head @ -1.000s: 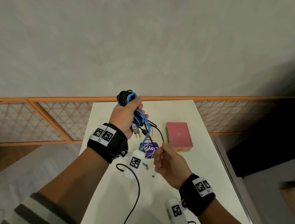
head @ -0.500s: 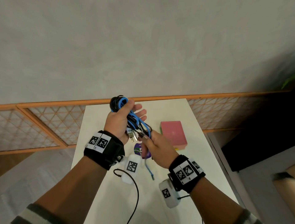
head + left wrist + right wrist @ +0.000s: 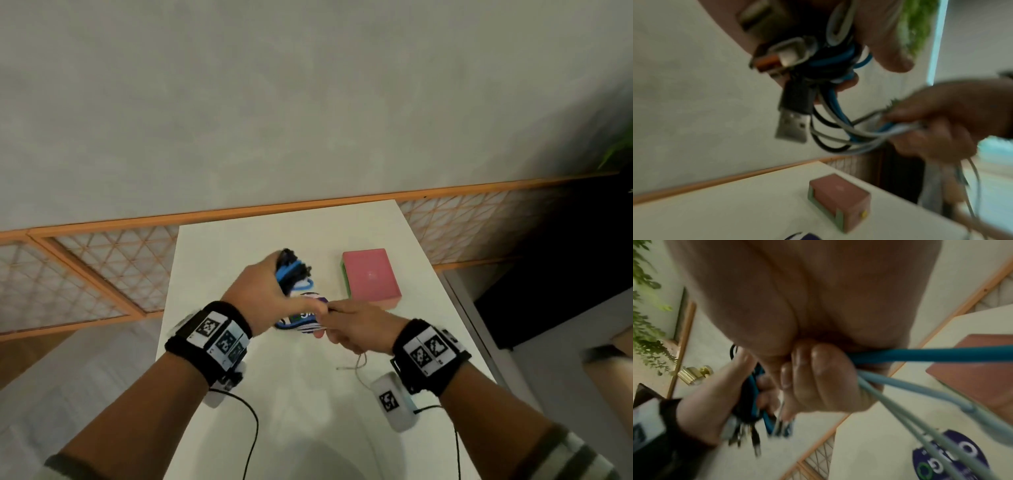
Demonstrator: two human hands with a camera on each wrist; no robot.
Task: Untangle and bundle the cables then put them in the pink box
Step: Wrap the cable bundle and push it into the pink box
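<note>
Left hand raised with fingers curled; right hand clenched just beside it, knuckles up.

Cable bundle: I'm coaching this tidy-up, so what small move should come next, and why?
Probably wrap the loose strands that the right hand pinches around the cable bundle gripped by the left hand: they still trail free, and the pink box sits closed.

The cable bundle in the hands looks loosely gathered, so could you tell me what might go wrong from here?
1. The right hand pulls loose strands while the left hand grips the cable bundle; the coil may unravel.
2. The pink box appears closed; both hands are occupied.
</note>
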